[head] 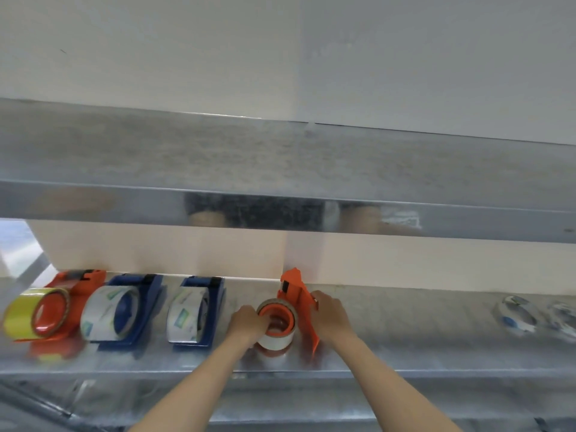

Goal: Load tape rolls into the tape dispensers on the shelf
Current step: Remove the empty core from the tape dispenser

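Three dispensers (121,310) on the shelf (405,357) already hold rolls, while the left hand (247,322) pinches a tape roll (277,325) onto the fourth dispenser (300,302), gripped by the right hand (330,316).

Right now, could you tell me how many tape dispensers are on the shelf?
4: orange dispenser far left, two blue dispensers beside it, and another orange one between both hands. The blurred items at right are unclear.

Even soft light, blurred edges
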